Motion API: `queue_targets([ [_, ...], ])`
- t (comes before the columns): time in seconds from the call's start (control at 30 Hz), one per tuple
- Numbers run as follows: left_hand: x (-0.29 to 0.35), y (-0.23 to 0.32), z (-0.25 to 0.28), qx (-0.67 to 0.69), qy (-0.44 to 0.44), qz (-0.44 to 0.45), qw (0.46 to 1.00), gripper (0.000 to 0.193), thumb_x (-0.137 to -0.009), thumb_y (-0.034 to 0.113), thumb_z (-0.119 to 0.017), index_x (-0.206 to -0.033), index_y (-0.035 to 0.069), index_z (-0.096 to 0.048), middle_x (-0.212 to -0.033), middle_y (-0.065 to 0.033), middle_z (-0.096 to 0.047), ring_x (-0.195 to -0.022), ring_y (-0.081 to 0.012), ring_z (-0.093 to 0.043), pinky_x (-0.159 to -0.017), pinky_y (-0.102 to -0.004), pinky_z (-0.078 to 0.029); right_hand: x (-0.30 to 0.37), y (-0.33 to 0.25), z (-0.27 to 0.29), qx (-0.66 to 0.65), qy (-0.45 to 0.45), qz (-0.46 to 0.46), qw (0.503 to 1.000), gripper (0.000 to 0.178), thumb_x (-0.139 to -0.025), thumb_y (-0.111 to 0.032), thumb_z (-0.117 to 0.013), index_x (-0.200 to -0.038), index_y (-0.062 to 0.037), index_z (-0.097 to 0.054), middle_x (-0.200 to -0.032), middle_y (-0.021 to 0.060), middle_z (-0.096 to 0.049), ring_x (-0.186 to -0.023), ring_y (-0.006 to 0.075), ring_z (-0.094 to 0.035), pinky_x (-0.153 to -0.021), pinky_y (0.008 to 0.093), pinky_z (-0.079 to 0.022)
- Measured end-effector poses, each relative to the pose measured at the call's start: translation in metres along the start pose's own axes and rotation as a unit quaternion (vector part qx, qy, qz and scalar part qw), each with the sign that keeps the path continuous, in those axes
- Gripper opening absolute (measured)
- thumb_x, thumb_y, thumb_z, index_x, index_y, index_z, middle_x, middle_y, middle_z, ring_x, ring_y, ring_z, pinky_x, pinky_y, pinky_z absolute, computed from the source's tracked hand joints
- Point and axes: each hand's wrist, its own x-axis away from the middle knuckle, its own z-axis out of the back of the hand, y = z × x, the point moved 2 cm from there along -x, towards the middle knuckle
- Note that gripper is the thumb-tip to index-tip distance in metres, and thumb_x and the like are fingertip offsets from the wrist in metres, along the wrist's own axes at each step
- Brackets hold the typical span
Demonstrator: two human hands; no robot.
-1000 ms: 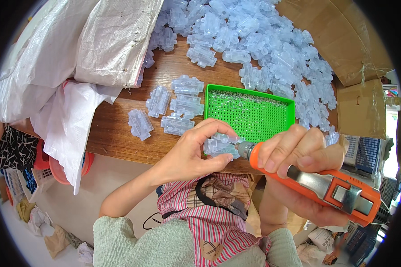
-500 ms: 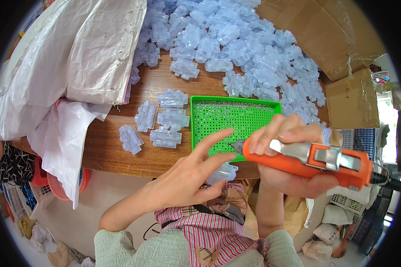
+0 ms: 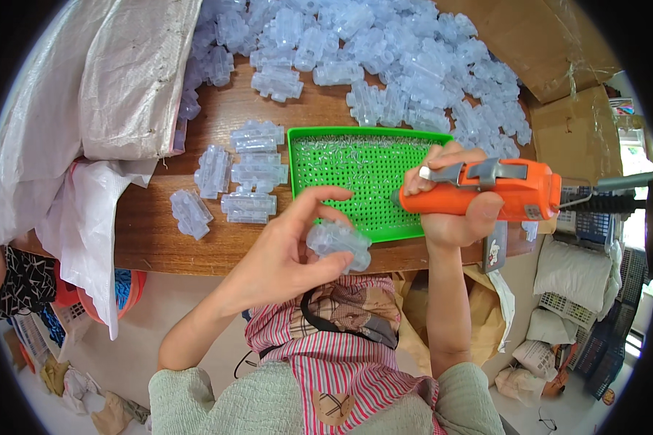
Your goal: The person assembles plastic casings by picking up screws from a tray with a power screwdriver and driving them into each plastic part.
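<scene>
Orange electric screwdriver [image 3: 479, 192], gripped in right hand [image 3: 453, 217], now lifted off clear plastic housing [image 3: 339, 245] pinched by left hand [image 3: 283, 254] and swung over green tray [image 3: 363, 177]: fastening apparently finished.

A wooden table [image 3: 189, 246] stood under bright daylight. On its left edge lay big white woven sacks [image 3: 87, 109], and one hung down over the front edge. At the far right corner stood brown cardboard boxes [image 3: 559, 65] with clear tape. The floor [image 3: 123, 333] below was pale and plain. Under the table's left end was a red basin [image 3: 127, 286]. On the floor at the right were white bags [image 3: 573, 272] and plastic baskets [image 3: 595, 217]. Some crumpled rags [image 3: 87, 395] lay at the lower left.
</scene>
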Motion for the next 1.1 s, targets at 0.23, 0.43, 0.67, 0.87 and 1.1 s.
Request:
queue_targets([
  [0.23, 0.006, -0.012, 0.011, 0.094, 0.015, -0.015, 0.995, 0.033, -0.087, -0.001, -0.065, -0.117, 0.0, -0.051, -0.104, -0.0023, -0.06, -0.086, -0.0036, -0.058, -0.071, -0.0187, -0.051, -0.002, 0.003, -0.006, 0.011, 0.005, -0.023, 1.0, 0.075, -0.08, -0.074, -0.05, -0.089, 0.0005, -0.052, -0.072, 0.0064, -0.045, -0.063, 0.0154, -0.047, -0.052, 0.0289, -0.045],
  [0.43, 0.008, -0.012, 0.012, 0.086, 0.003, 0.005, 0.996, 0.034, -0.087, 0.001, -0.061, -0.119, -0.001, -0.051, -0.119, -0.0073, -0.056, -0.099, -0.0104, -0.059, -0.081, -0.0239, -0.053, -0.001, 0.006, -0.006, -0.043, -0.005, 0.0, 0.999, 0.065, -0.082, -0.063, -0.055, -0.089, 0.0014, -0.054, -0.072, 0.0071, -0.047, -0.061, 0.0155, -0.049, -0.051, 0.0281, -0.045],
  [0.67, 0.008, -0.014, 0.006, 0.106, 0.023, 0.009, 0.994, 0.033, -0.09, 0.002, -0.061, -0.121, -0.001, -0.051, -0.102, -0.0033, -0.062, -0.083, -0.0037, -0.058, -0.069, -0.0181, -0.049, 0.002, 0.005, -0.007, 0.0, 0.031, -0.014, 0.999, 0.076, -0.081, -0.074, -0.049, -0.092, 0.0012, -0.053, -0.074, 0.0083, -0.049, -0.064, 0.0162, -0.048, -0.052, 0.0301, -0.045],
  [0.87, 0.007, -0.01, 0.007, 0.054, 0.009, 0.003, 0.999, 0.033, -0.09, -0.001, -0.058, -0.122, -0.002, -0.051, -0.118, -0.0072, -0.057, -0.105, -0.0105, -0.057, -0.089, -0.0253, -0.049, -0.003, -0.066, -0.023, -0.117, -0.103, 0.067, 0.985, 0.066, -0.081, -0.064, -0.054, -0.095, 0.0003, -0.053, -0.076, 0.0103, -0.053, -0.067, 0.0194, -0.053, -0.052, 0.0312, -0.047],
  [1.1, 0.004, -0.014, 0.002, 0.052, 0.021, -0.066, 0.996, 0.03, -0.09, 0.008, -0.064, -0.117, 0.0, -0.054, -0.096, -0.001, -0.063, -0.075, -0.0008, -0.054, -0.062, -0.018, -0.047, 0.01, -0.087, -0.048, -0.129, -0.133, 0.069, 0.98, 0.021, -0.085, -0.013, -0.068, -0.092, 0.0002, -0.054, -0.08, 0.0135, -0.056, -0.072, 0.0233, -0.057, -0.06, 0.0378, -0.052],
])
